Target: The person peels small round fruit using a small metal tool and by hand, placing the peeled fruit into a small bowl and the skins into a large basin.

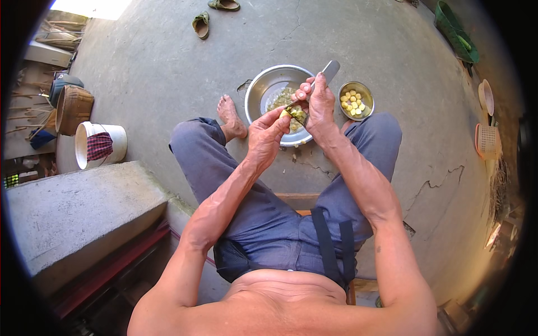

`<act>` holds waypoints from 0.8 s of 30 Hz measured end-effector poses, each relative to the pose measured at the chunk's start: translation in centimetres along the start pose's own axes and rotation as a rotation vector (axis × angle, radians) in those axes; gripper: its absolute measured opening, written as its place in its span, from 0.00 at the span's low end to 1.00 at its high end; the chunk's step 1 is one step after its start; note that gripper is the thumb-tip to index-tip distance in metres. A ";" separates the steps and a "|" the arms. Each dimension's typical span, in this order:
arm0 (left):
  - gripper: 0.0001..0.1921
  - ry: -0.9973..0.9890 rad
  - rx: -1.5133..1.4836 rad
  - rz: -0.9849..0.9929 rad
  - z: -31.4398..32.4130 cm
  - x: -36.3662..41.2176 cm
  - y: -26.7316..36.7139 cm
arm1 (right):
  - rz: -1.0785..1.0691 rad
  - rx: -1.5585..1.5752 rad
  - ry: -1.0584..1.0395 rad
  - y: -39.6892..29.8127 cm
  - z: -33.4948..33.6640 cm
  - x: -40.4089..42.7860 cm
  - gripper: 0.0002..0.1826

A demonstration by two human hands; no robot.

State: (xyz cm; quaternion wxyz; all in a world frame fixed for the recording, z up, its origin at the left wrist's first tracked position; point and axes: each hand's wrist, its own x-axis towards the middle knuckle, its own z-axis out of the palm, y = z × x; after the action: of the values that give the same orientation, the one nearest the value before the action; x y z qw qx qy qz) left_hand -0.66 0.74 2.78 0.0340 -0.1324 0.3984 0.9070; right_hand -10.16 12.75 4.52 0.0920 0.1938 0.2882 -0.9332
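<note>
My left hand [269, 131] pinches a small yellow-green piece of produce [285, 114] between thumb and fingertips. My right hand [321, 103] grips a metal peeling tool [332, 70], its flat, rounded end pointing up and away. The tool's lower part meets the piece, with thin peelings [298, 113] bunched there; its exact shape is partly hidden by my fingers. Beneath both hands a wide metal basin [254, 94] rests on the floor, holding wet-looking peelings [277, 101]. Beside it on the right, a smaller metal bowl [369, 91] contains several peeled yellow pieces [353, 102].
My knees flank the basin on the cracked concrete floor [168, 63]. A concrete ledge [88, 206] runs along my left. Beyond it stand a white bucket [118, 140] with a checked cloth [99, 146] and a woven basket [75, 110]. Slippers [201, 25] lie ahead; a plastic basket [487, 141] sits far right.
</note>
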 end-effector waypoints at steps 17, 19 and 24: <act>0.18 -0.032 -0.081 -0.098 0.2 -0.1 0.7 | 0.015 0.022 0.008 0.0 -1.7 1.0 0.17; 0.18 -0.032 -0.053 -0.076 0.2 -0.1 0.6 | 0.050 0.029 0.011 0.1 -1.6 0.9 0.17; 0.18 0.014 -0.038 -0.054 -0.3 0.1 0.4 | -0.046 -0.083 0.013 0.2 -0.5 0.1 0.17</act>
State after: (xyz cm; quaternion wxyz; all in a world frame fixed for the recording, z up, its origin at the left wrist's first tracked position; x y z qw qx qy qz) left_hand -0.76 0.25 2.88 0.0531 -0.1500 0.3778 0.9121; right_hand -10.00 12.86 3.98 0.0768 0.1893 0.3315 -0.9211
